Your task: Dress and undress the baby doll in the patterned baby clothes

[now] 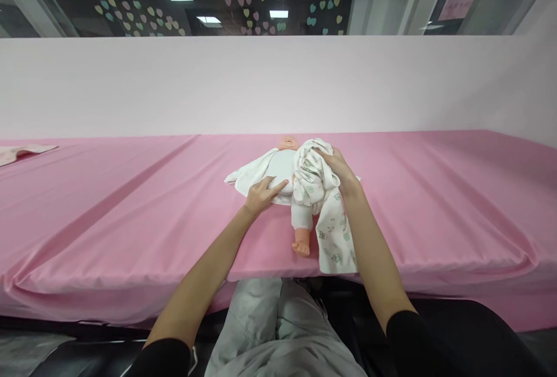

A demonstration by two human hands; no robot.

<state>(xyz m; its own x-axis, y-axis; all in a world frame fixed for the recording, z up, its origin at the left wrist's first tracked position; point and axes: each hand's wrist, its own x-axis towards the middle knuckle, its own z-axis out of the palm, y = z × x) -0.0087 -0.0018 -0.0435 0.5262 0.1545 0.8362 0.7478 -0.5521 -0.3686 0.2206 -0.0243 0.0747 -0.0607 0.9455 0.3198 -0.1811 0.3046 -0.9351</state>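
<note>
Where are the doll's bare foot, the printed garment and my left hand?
doll's bare foot (301,247), head view, on the toes.
printed garment (333,238), head view, on its hanging leg.
left hand (262,194), head view, on its back.

The doll (285,174) lies on the table (130,203) at my twelve o'clock; a cloth (21,152) sits far off at ten
</note>
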